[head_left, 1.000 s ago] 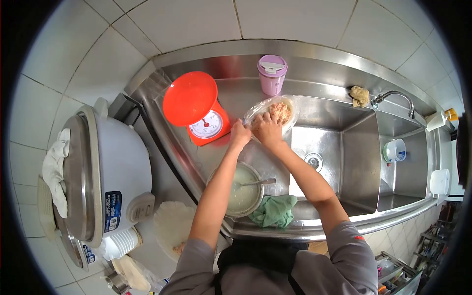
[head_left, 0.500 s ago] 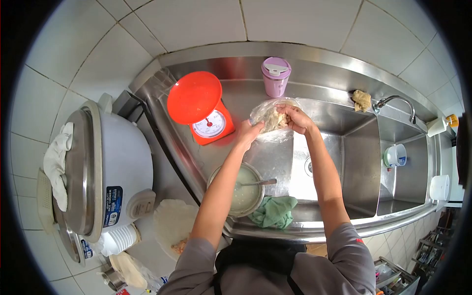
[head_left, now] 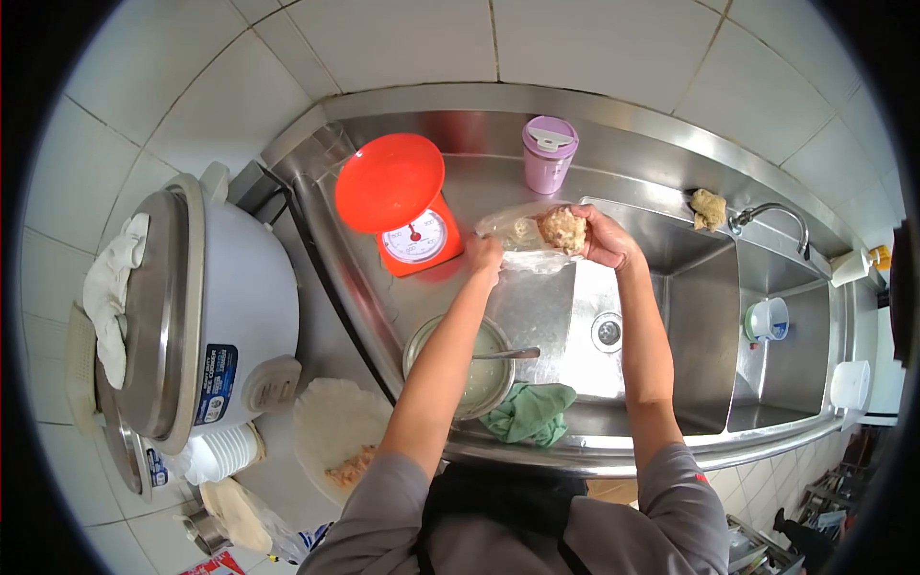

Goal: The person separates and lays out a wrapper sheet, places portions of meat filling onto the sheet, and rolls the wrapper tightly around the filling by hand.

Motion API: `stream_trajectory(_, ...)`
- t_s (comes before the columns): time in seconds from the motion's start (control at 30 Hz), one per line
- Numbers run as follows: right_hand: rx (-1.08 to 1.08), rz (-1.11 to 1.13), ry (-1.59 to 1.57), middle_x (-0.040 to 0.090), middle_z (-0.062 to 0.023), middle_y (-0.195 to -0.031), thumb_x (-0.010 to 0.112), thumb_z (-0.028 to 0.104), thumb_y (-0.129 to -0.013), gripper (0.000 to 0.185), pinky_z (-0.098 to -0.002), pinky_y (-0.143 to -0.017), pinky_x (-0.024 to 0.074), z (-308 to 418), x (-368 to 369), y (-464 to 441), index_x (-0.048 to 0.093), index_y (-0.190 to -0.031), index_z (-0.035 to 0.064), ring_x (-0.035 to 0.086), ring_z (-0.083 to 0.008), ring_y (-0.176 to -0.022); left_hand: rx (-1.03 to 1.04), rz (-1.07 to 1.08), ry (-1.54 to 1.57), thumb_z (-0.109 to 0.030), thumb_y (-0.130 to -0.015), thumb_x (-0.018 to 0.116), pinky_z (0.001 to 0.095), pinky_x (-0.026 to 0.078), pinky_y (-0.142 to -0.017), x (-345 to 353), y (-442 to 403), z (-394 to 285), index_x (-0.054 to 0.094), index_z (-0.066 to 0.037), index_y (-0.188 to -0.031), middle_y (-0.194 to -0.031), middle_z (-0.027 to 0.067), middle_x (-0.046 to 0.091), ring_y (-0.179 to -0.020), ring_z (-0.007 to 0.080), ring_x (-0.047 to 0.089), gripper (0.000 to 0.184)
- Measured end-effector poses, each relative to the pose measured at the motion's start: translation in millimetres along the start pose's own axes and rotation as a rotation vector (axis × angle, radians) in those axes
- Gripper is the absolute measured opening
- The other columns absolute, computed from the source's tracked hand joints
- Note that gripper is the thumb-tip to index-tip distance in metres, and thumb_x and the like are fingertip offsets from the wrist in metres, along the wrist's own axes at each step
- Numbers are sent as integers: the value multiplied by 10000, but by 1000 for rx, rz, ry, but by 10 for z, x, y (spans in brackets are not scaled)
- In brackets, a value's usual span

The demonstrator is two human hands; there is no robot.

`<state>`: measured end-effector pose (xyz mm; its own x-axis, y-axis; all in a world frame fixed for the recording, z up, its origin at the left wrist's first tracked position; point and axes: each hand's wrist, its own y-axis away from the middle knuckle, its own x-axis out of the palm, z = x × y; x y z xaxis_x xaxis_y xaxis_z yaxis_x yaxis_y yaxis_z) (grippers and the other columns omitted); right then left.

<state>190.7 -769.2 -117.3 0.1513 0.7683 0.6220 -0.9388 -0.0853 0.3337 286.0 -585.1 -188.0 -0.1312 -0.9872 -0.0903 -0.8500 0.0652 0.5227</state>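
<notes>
Food lump: the pale, pinkish-brown lump (head_left: 563, 230) sits at the mouth side of the clear plastic bag (head_left: 535, 261), above the table (head_left: 532, 311) and near the left edge of the large sink basin (head_left: 701, 316).
Your right hand (head_left: 610, 241): its fingers curl around the lump's right side, holding it.
Your left hand (head_left: 485, 255): its fingers are closed on the left end of the bag; how tightly they pinch, you cannot tell from this view.
Bag: it stretches between your two hands, thin and crumpled, with a smaller pale piece showing through beside the lump.
Scale: the red scale (head_left: 422, 240) stands just left of your left hand, its round red pan (head_left: 390, 182) on top and its white dial facing you.
Cup: the purple lidded cup (head_left: 550, 161) is upright beyond the bag.
Bowl: the round bowl (head_left: 470, 416) of pale liquid is partly behind your left forearm, a utensil (head_left: 513, 354) resting across its rim.
Green cloth: the bunched cloth (head_left: 530, 414) lies beside the bowl, toward you.
Faucet: the curved faucet (head_left: 781, 213) rises behind the sink, a tan cloth (head_left: 708, 209) near its base.
Cooker: the large rice cooker (head_left: 251, 307) stands at far left, a white cloth (head_left: 115, 292) on its lid.
</notes>
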Motion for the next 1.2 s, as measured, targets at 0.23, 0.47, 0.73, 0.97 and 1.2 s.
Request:
stream_trajectory(0.23,-163,60,310,590,-96,-1088,484,227,-927,393,-286,-717,506,359,730,-38,495,-1248,0,589,-158,-875,10,204,-169,-410,-805,541,474,492,-765,-174,204,-188,349,-69,-1291,-1130,166,522,-964,280,579,625)
stream_trajectory(0.47,-567,72,1011,632,-90,-952,600,163,-817,441,-276,-799,478,197,2043,-1187,536,-1202,-43,598,-154,-875,454,123,-421,-344,-851,613,434,340,-1023,-584,546,-181,-19,-3,-1445,-1411,272,278,-1290,351,361,932)
stream_trajectory(0.73,-444,-20,1242,669,-110,-712,593,151,-755,271,-305,-688,517,-107,2240,-1769,656,-981,15,660,-168,-664,510,313,-33,-176,-941,516,323,428,-930,-2253,1858,-122,138,-101,-1457,-1313,170,442,-1175,216,478,644)
stream_trajectory(0.97,-659,-156,1364,680,-128,-751,683,152,-744,322,-304,-663,527,172,2368,-1227,654,-1024,-4,663,-201,-666,441,-247,-80,-62,-927,498,290,437,-895,-3579,2986,247,379,-29,-1355,-1142,124,583,-1057,172,554,445)
stream_trajectory(1.2,-546,351,1293,670,-157,-824,631,68,-750,135,-369,-731,514,-1550,2858,182,683,-870,34,649,-285,-790,512,-448,-481,-54,-886,534,316,439,-885,-3942,3266,974,509,-25,-1237,-1171,123,580,-1098,227,543,354)
